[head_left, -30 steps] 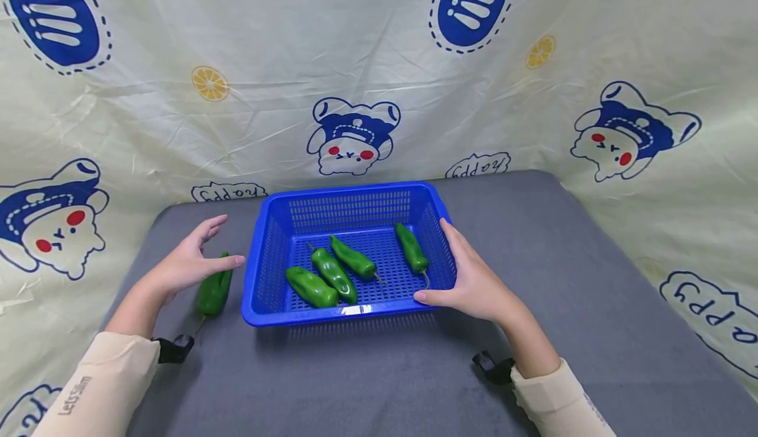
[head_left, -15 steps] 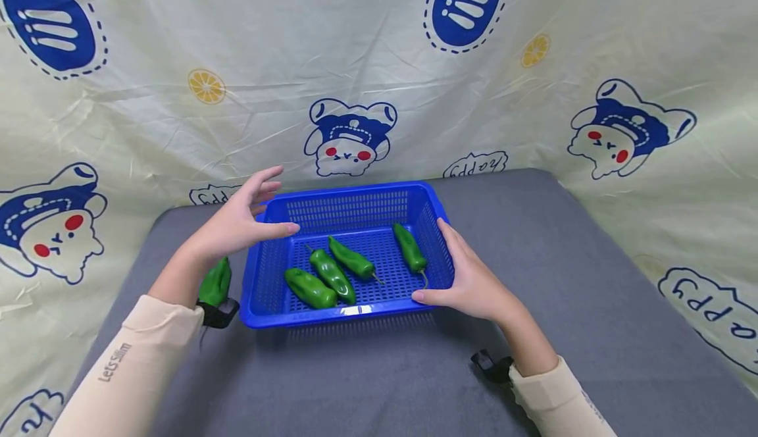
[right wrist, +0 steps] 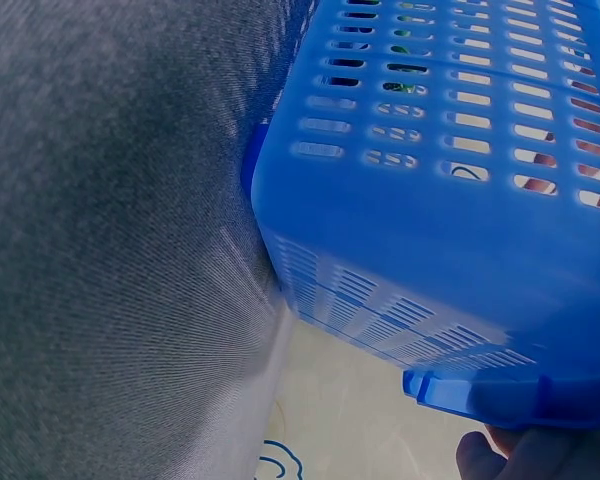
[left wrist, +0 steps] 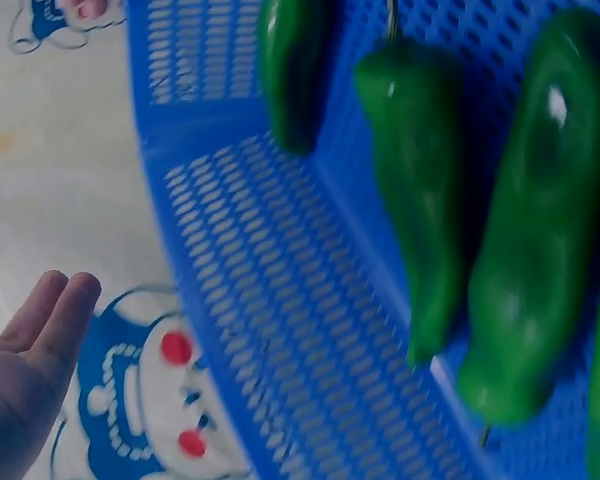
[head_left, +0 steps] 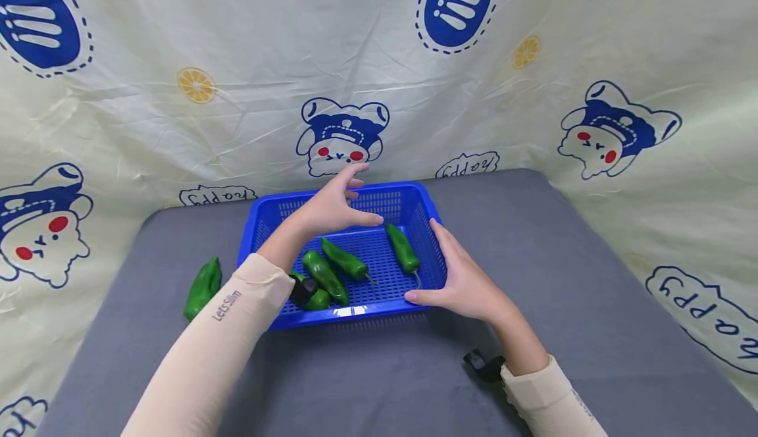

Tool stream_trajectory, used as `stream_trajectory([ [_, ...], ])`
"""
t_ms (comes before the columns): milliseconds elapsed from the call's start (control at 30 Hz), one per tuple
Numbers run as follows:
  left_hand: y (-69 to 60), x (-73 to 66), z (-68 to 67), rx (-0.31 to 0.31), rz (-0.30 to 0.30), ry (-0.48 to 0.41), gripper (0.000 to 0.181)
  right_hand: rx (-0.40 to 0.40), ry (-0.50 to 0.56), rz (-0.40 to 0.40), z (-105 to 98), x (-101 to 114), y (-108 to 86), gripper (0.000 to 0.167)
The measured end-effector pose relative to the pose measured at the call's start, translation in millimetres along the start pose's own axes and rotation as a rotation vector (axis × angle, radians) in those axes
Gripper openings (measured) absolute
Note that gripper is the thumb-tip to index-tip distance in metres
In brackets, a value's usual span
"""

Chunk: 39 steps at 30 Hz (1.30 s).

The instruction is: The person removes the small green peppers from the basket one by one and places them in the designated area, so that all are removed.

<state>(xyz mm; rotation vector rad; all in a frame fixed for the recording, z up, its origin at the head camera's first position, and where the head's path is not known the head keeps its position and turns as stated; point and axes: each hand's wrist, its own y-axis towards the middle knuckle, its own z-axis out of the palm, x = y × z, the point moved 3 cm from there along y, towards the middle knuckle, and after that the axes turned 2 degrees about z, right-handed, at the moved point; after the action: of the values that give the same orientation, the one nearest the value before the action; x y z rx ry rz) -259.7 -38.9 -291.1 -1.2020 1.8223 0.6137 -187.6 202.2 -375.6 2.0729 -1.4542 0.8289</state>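
I see the left hand (head_left: 333,210), fingers extended and empty, has swung above the blue perforated plastic basket (head_left: 379,310); the right hand (head_left: 464,284) grips its rim; four elongated green peppers (head_left: 345,260) lie inside, the lone green pepper (head_left: 203,288) still out on the grey surface (head_left: 355,384).

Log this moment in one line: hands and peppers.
left hand: nothing held, over blue basket | right hand: holds basket's right side | inside: four green peppers | left of basket: another pepper, on gray table
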Motion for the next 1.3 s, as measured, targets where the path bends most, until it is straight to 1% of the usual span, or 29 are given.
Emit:
stream_trajectory([
  [100,13.3,2.5,15.8,0.033,-0.029,-0.014,0.096,0.002,0.004,-0.003,0,0,0.1,0.126],
  [200,24.5,7.6,28.9,0.059,-0.065,-0.008,0.098,0.003,0.006,-0.009,0,0,0.1,0.126],
  [300,33.9,13.6,40.2,0.095,-0.099,0.038,0.099,0.002,0.008,-0.012,0,-1,-0.3,0.126],
  [400,40.5,21.1,49.6,0.142,-0.117,0.094,0.101,0.000,0.011,-0.016,0,0,-0.1,0.126],
  [500,44.3,26.8,58.0,0.186,-0.134,0.148,0.102,-0.001,0.010,-0.016,0,2,-0.1,0.126],
  [667,46.4,32.3,71.0,0.241,-0.174,0.250,0.103,0.000,0.005,-0.012,0,2,-0.2,0.126],
  [800,50.1,35.1,79.9,0.265,-0.199,0.312,0.104,-0.002,0.002,-0.009,-1,2,-0.8,0.126],
  [900,53.8,36.7,84.6,0.289,-0.230,0.342,0.103,-0.001,0.000,-0.008,-2,2,-0.7,0.127],
  [1000,57.2,39.3,88.9,0.327,-0.261,0.357,0.102,0.000,-0.001,-0.008,-2,2,-0.5,0.127],
  [1133,60.7,43.6,91.6,0.321,-0.292,0.355,0.101,-0.002,0.003,-0.007,-1,2,-0.1,0.127],
  [1200,61.4,45.0,92.8,0.303,-0.298,0.340,0.100,-0.002,0.003,-0.006,-1,2,-0.1,0.126],
  [1300,62.6,45.5,96.0,0.281,-0.270,0.327,0.097,-0.003,-0.001,-0.007,-1,1,0.3,0.125],
])
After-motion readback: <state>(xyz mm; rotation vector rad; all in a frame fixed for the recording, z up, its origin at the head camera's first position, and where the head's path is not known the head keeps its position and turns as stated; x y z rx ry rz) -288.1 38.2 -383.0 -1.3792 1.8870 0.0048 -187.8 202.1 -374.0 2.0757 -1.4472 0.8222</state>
